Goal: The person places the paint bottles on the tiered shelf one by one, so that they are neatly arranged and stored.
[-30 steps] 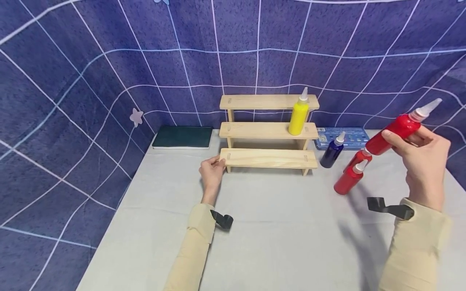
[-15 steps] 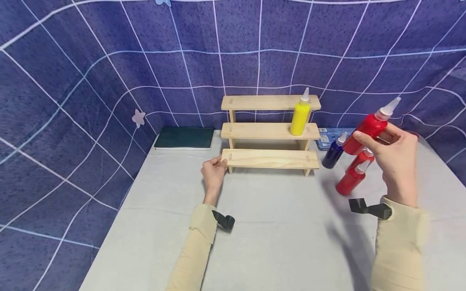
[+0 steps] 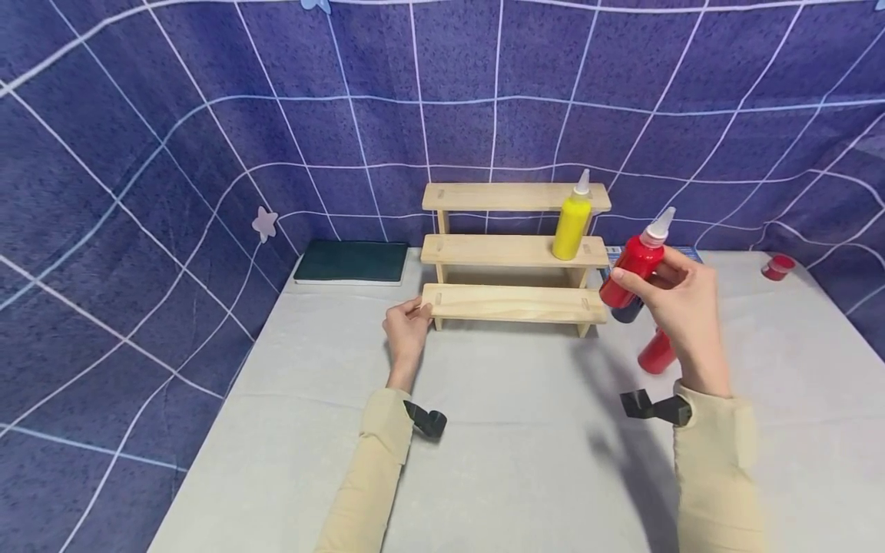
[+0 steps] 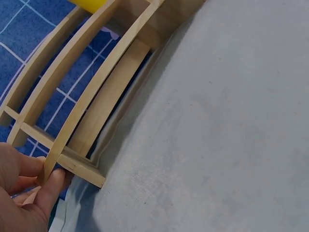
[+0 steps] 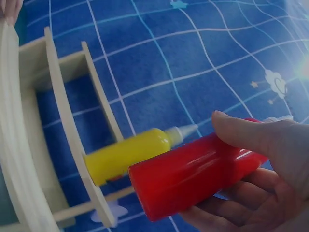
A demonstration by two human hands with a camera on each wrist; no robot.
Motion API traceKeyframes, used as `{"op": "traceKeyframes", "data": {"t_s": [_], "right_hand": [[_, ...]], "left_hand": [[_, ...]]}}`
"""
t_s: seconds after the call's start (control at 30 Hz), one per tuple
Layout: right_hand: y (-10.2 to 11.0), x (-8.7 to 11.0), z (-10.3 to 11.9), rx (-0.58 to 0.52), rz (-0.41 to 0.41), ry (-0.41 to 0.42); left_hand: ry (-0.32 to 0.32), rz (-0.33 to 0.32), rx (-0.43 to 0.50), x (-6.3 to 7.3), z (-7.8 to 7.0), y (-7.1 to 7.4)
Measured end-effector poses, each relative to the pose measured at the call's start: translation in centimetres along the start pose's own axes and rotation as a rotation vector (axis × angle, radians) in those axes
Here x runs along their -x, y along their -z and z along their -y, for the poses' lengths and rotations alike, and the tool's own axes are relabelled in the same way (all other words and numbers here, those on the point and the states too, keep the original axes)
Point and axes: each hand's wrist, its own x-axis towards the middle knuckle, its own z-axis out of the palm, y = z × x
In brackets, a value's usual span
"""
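Red bottle (image 3: pixel 638 259), likely light, slick and squeezable, is calling for a mid-body hold; right hand (image 3: pixel 684 303) is gripping it thumb-against-fingers, left hand (image 3: pixel 406 330) is pinching the 3-tier shelf (image 3: pixel 512 301).

No text, label or number can be read.

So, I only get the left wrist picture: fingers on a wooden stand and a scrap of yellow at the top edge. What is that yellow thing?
Observer: A yellow bottle with a pointed nozzle, standing near the right end of the middle board of the wooden stand.
Visitor: And what's the other hand up to?
Observer: The right hand holds a red bottle, its nozzle pointing up.
Visitor: Is there another one like it?
Observer: Yes, a second red bottle is on the table, partly hidden by that hand.
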Motion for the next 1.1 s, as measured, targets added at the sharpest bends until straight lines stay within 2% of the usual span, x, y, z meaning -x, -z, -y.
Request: {"op": "traceKeyframes", "data": {"t_s": [0.17, 0.37, 0.57, 0.8, 1.1], "right_hand": [[-1.8, -0.1, -0.2, -0.056, 0.029, 0.023], [-4.3, -0.1, -0.8, -0.052, 0.057, 0.023], [-6.8, -0.4, -1.2, -0.094, 0.087, 0.043], [-9.1, -1.8, -0.6, -0.142, 0.126, 0.094], [-11.2, -3.8, 0.7, -0.205, 0.168, 0.075]], "left_hand": [[0.0, -0.005, 0.0, 0.0, 0.0, 0.2], [0.007, -0.009, 0.019, 0.0, -0.1, 0.3], [0.009, -0.015, 0.012, 0.1, 0.0, 0.3], [-0.003, -0.015, 0.025, 0.1, 0.0, 0.4], [-0.012, -0.008, 0.023, 0.2, 0.0, 0.3]]}}
